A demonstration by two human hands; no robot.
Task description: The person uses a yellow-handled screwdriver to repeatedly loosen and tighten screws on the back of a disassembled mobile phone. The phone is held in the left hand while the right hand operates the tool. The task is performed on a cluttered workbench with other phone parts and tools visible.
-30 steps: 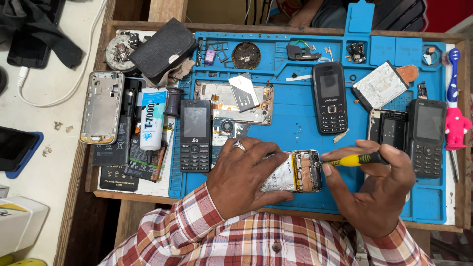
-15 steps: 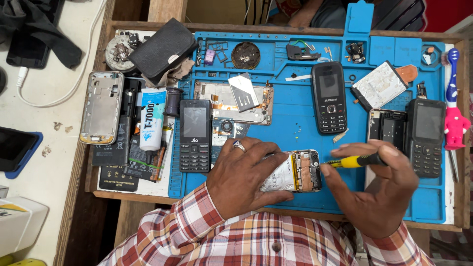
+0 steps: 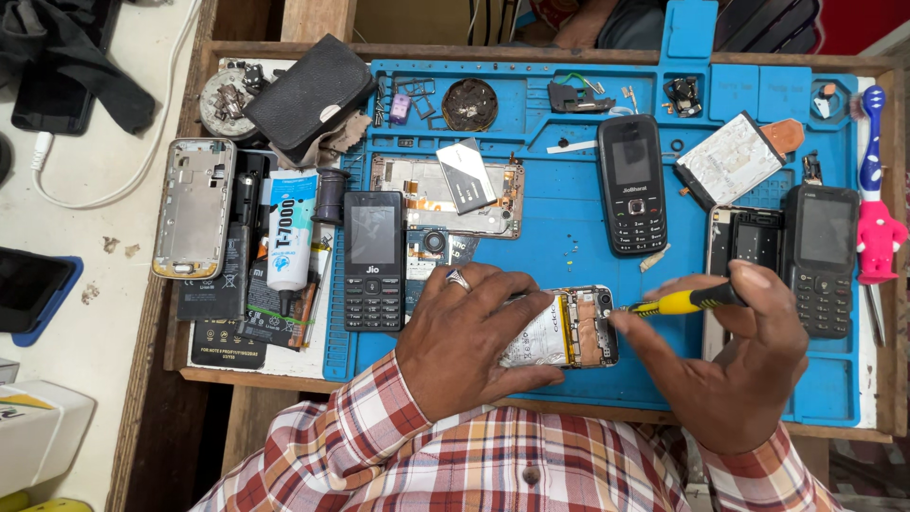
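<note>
left hand (image 3: pixel 469 346) clamped on opened phone (image 3: pixel 569 329) | right hand (image 3: pixel 730 365) pinching screwdriver (image 3: pixel 684 301)

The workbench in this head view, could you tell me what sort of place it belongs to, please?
Most likely a small mobile-phone repair bench. A blue repair mat carries several keypad phones and loose parts. The left hand steadies an opened phone while the right hand holds a yellow-handled screwdriver to it.
</note>
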